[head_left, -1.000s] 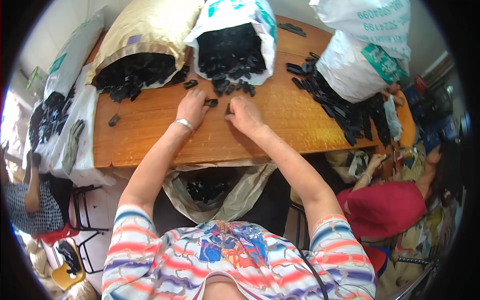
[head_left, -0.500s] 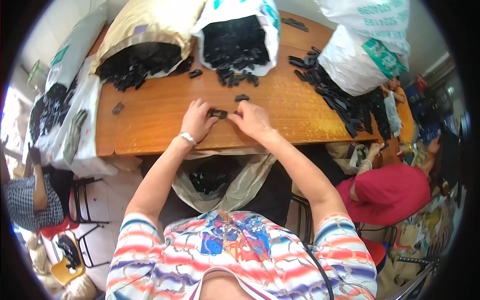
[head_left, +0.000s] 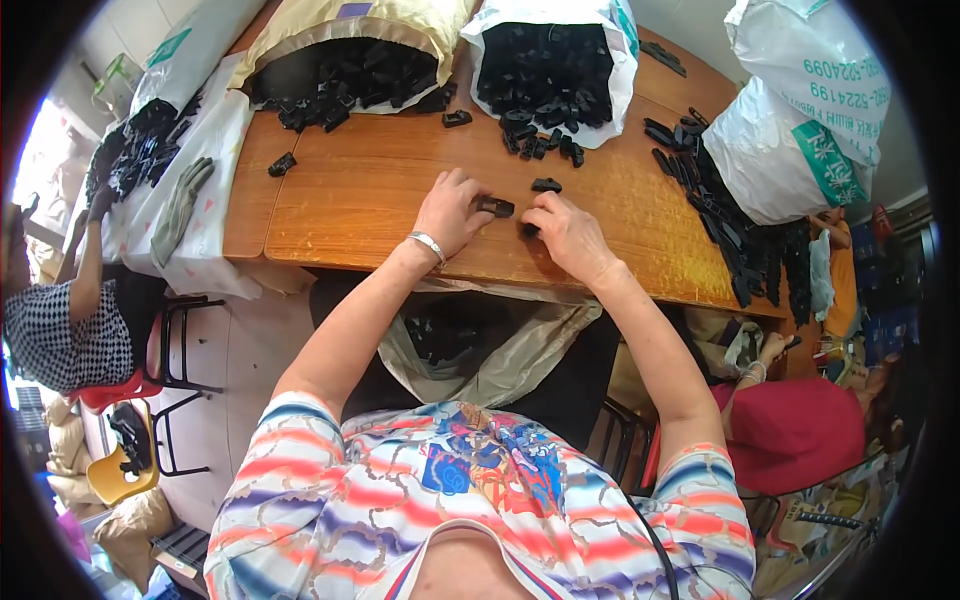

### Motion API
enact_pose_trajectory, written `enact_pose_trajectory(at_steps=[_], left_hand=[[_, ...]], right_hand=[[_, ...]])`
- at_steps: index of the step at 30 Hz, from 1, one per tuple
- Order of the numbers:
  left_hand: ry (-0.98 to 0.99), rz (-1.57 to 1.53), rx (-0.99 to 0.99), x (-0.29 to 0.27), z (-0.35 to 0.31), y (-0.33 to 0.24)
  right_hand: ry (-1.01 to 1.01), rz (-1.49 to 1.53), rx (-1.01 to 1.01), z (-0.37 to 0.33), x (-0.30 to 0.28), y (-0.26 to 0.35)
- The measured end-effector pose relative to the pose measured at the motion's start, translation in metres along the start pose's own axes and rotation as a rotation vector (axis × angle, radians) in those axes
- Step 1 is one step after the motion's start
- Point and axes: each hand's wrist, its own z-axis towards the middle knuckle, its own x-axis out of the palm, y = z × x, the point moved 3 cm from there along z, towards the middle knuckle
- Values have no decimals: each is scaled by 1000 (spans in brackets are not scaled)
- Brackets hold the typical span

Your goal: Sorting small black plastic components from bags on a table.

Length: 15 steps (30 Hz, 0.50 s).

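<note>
My left hand (head_left: pixel 452 215) is closed on a black plastic piece (head_left: pixel 497 207) just above the wooden table (head_left: pixel 380 200), one end of it sticking out toward my right hand. A short gap to the right, the fingers of my right hand (head_left: pixel 572 238) are pinched around a small dark part (head_left: pixel 530 229), mostly hidden by them. Beyond those fingers lies a loose black piece (head_left: pixel 546 185). Another loose piece (head_left: pixel 457 118) rests farther off, near the bags, and one more (head_left: pixel 283 164) lies to the left.
A tan sack (head_left: pixel 270 40) and a white sack (head_left: pixel 627 60) spill black pieces at the far side. White bags (head_left: pixel 755 165) stand at right beside long black strips (head_left: pixel 715 225). An open sack (head_left: pixel 480 380) hangs at my lap. Co-workers sit left and right; a grey glove (head_left: pixel 182 205) lies left.
The view has swung left, so everything sits farther right in it. My right hand has drawn away from the piece in my left hand, leaving a wider gap.
</note>
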Motion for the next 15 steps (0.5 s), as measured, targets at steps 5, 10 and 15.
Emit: enact_pose_trajectory(at_steps=[5,10,15], left_hand=[[56,-20,-49,0,1,-2],[61,-19,-48,-1,1,-2],[67,-21,-53,-1,1,-3]], right_hand=[[39,44,100,1,0,-4],[34,60,156,-1,2,-7],[65,118,380,1,-2,-2]])
